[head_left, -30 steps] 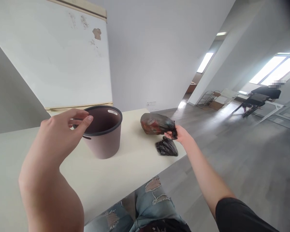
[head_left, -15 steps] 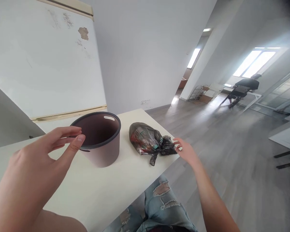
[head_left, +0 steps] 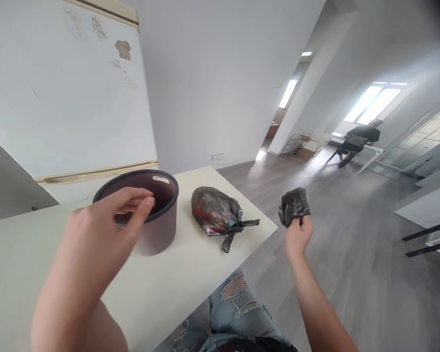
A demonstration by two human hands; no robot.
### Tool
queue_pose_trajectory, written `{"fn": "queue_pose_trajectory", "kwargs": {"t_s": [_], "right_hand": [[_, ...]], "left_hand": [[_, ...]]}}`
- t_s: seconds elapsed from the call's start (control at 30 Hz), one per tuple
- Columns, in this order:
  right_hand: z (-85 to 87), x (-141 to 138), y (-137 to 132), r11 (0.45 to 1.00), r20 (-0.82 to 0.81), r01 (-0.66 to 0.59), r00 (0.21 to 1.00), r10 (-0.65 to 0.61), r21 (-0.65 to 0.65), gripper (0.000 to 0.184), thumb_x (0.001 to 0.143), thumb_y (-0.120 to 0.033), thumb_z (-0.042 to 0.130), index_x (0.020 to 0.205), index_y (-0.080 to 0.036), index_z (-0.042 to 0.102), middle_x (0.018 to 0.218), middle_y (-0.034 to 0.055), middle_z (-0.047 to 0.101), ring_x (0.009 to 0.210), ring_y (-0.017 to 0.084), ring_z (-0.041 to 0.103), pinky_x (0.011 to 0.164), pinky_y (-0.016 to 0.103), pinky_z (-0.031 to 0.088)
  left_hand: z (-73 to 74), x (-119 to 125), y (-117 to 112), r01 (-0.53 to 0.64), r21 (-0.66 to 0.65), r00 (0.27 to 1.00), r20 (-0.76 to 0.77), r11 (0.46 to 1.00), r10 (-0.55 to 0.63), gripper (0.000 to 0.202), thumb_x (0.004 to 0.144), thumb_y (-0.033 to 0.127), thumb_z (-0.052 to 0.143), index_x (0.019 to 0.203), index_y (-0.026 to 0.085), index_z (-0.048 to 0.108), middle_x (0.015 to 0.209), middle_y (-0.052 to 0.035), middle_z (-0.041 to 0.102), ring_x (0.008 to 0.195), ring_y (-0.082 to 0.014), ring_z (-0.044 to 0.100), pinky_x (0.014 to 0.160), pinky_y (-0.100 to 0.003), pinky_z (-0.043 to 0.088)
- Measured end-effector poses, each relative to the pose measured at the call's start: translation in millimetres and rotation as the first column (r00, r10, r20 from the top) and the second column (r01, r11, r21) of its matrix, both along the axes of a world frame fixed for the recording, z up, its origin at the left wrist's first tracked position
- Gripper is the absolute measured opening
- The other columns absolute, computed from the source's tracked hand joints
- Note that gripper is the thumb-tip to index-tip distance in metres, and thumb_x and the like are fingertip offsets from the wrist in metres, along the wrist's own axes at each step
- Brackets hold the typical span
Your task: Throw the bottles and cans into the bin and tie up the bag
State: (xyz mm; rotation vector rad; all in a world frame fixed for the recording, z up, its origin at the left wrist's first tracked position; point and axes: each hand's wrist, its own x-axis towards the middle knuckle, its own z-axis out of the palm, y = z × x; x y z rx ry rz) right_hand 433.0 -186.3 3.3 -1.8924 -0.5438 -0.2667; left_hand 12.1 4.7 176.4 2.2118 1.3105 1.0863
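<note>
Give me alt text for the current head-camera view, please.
A person's right hand holds a crumpled black bag beyond the edge of a white table. The left hand is raised near a mauve bin, beside which a knotted, filled bag lies on the table.

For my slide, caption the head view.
Right hand holding a crumpled bag, left hand near the bin, tied bag on the table.

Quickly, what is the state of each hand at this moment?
Left hand: half open, loosely curled, holding nothing visible.
Right hand: closed on a crumpled black plastic bag.
</note>
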Motion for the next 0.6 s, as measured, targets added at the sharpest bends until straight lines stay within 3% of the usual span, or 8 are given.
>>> {"fn": "queue_pose_trajectory", "kwargs": {"t_s": [0.07, 0.1, 0.13, 0.2, 0.3, 0.4, 0.5, 0.6], "right_hand": [[23.1, -33.4, 9.8, 0.996, 0.084, -0.025, 0.996, 0.018, 0.084, 0.027, 0.095, -0.039, 0.05, 0.094, -0.019, 0.069, 0.09, 0.0123, 0.073, 0.094, 0.031, 0.069, 0.085, 0.042, 0.057], [34.6, -54.7, 16.3, 0.984, 0.119, -0.165, 0.981, 0.156, 0.07, 0.023, 0.093, -0.037, 0.058, 0.092, -0.019, 0.072, 0.087, 0.0109, 0.074, 0.088, 0.029, 0.069, 0.079, 0.039, 0.058], [45.7, -77.2, 22.9, 0.947, 0.141, -0.322, 0.939, 0.315, 0.026, 0.02, 0.091, -0.032, 0.061, 0.093, -0.018, 0.075, 0.084, 0.0091, 0.075, 0.082, 0.027, 0.07, 0.073, 0.037, 0.057], [64.8, -119.3, 34.1, 0.817, 0.171, -0.575, 0.801, 0.574, -0.045, 0.029, 0.092, -0.02, 0.058, 0.11, -0.021, 0.08, 0.096, 0.0075, 0.08, 0.086, 0.024, 0.073, 0.077, 0.035, 0.058], [81.2, -154.7, 41.7, 0.688, 0.218, -0.725, 0.674, 0.706, 0.016, 0.026, 0.093, -0.015, 0.061, 0.104, -0.023, 0.084, 0.113, 0.0075, 0.08, 0.097, 0.025, 0.074, 0.082, 0.035, 0.058], [80.5, -153.0, 41.4, 0.692, 0.083, -0.698, 0.712, 0.697, 0.185, 0.012, 0.096, -0.026, 0.072, 0.093, -0.022, 0.083, 0.096, 0.0054, 0.079, 0.086, 0.023, 0.072, 0.074, 0.034, 0.057], [70.1, -138.1, 41.4, 0.753, -0.083, -0.54, 0.79, 0.607, 0.376, 0.024, 0.097, -0.044, 0.075, 0.092, -0.021, 0.081, 0.084, 0.0052, 0.074, 0.078, 0.023, 0.068, 0.068, 0.034, 0.055], [65.1, -127.8, 45.3, 0.727, -0.168, -0.43, 0.789, 0.591, 0.536, 0.026, 0.091, -0.048, 0.083, 0.096, -0.023, 0.078, 0.083, 0.004, 0.072, 0.076, 0.021, 0.066, 0.069, 0.034, 0.055]], "left_hand": [[-5.1, 23.1, -10.6, 0.155, -0.084, 0.985, 0.095, 0.984, -0.147, 0.029, 0.097, 0.056, 0.064, 0.096, 0.032, 0.081, 0.083, -0.0009, 0.081, 0.075, -0.0266, 0.076, 0.065, -0.036, 0.057], [-8.4, 36.1, -16.9, 0.251, -0.126, 0.96, 0.158, 0.96, -0.23, 0.032, 0.099, 0.056, 0.064, 0.101, 0.029, 0.081, 0.084, -0.0019, 0.081, 0.076, -0.0252, 0.076, 0.067, -0.035, 0.059], [-12.1, 49.3, -23.3, 0.343, -0.146, 0.925, 0.223, 0.928, -0.307, 0.033, 0.099, 0.055, 0.067, 0.111, 0.028, 0.08, 0.089, -0.0024, 0.082, 0.079, -0.0242, 0.077, 0.072, -0.035, 0.061], [-19.6, 72.9, -33.8, 0.477, -0.137, 0.856, 0.296, 0.868, -0.423, 0.045, 0.093, 0.048, 0.079, 0.133, 0.029, 0.074, 0.104, -0.0019, 0.083, 0.089, -0.0228, 0.078, 0.082, -0.035, 0.064], [-27.1, 91.9, -38.4, 0.555, -0.105, 0.805, 0.317, 0.825, -0.502, 0.025, 0.092, 0.029, 0.081, 0.117, 0.03, 0.081, 0.105, 0.0007, 0.083, 0.089, -0.0204, 0.077, 0.083, -0.033, 0.064], [-28.1, 88.5, -29.3, 0.499, -0.072, 0.8, 0.42, 0.864, -0.427, 0.01, 0.096, 0.024, 0.075, 0.096, 0.028, 0.084, 0.099, 0.0006, 0.083, 0.09, -0.0197, 0.078, 0.082, -0.03, 0.064], [-25.5, 75.7, -15.1, 0.388, -0.072, 0.808, 0.506, 0.919, -0.301, 0.008, 0.095, 0.029, 0.079, 0.098, 0.026, 0.086, 0.099, -0.0016, 0.083, 0.091, -0.0205, 0.079, 0.082, -0.029, 0.066], [-22.3, 66.8, -5.2, 0.344, -0.073, 0.793, 0.557, 0.936, -0.248, 0.01, 0.092, 0.03, 0.083, 0.099, 0.023, 0.085, 0.1, -0.0044, 0.083, 0.092, -0.0216, 0.08, 0.082, -0.029, 0.067]]}}
